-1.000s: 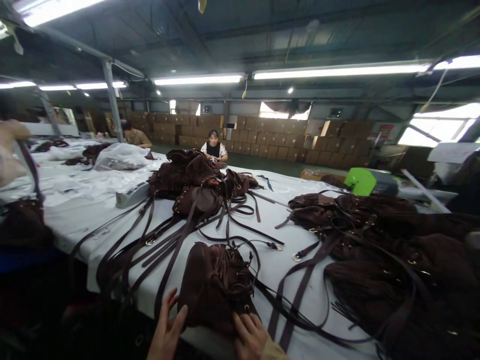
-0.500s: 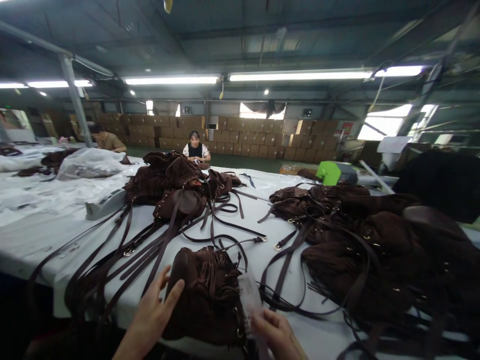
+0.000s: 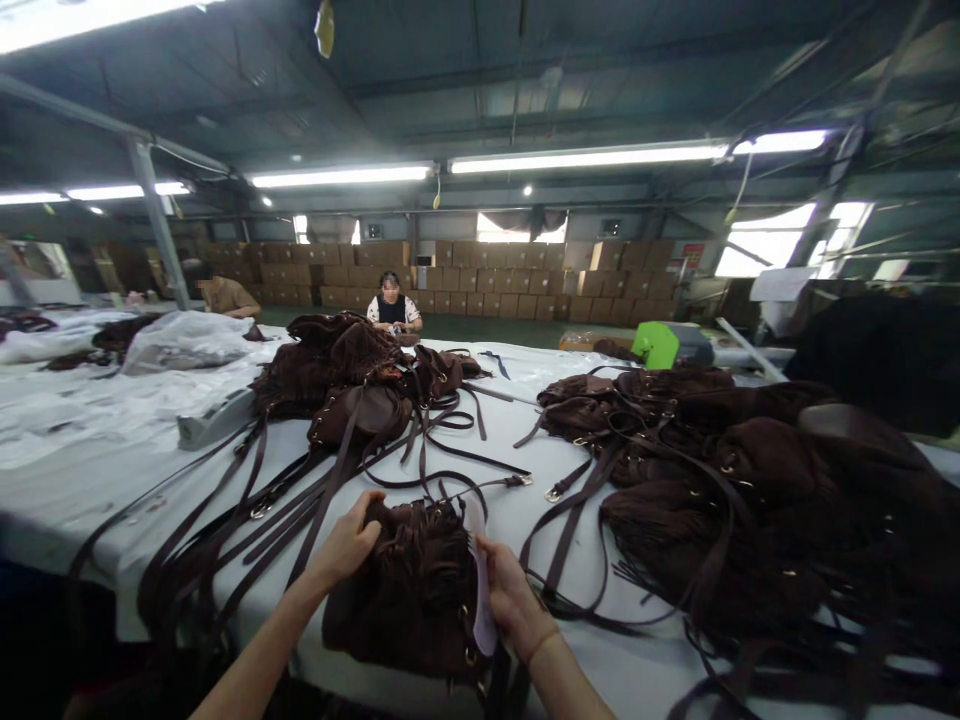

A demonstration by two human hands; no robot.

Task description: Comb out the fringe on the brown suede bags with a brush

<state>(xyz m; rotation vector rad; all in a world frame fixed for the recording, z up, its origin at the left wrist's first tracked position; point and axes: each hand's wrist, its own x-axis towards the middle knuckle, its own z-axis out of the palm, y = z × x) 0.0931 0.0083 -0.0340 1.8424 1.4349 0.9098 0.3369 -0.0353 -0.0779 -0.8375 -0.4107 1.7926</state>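
A dark brown fringed bag [image 3: 405, 600] lies at the near edge of the table, right in front of me. At its far left corner, my left hand [image 3: 351, 540] is closed on the bag, thumb on top. My right hand [image 3: 510, 595] grips a pale lilac comb [image 3: 480, 585] by its middle. The comb stands along the bag's right side, its teeth turned toward the fringe [image 3: 427, 545]. Gold-coloured rings show on the bag's right side, and its lower edge is in shadow.
More brown bags are heaped at the centre back [image 3: 337, 365] and on the right [image 3: 720, 500]. Long straps [image 3: 330, 480] with buckles trail across the white-covered table [image 3: 315, 445]. A grey dispenser-like object [image 3: 214, 420] stands left. Beyond, a person [image 3: 394, 310] sits opposite.
My left hand has moved up to the bag's far left corner and closed there. My right hand has moved slightly up and left with the comb, now against the fringe's right side.
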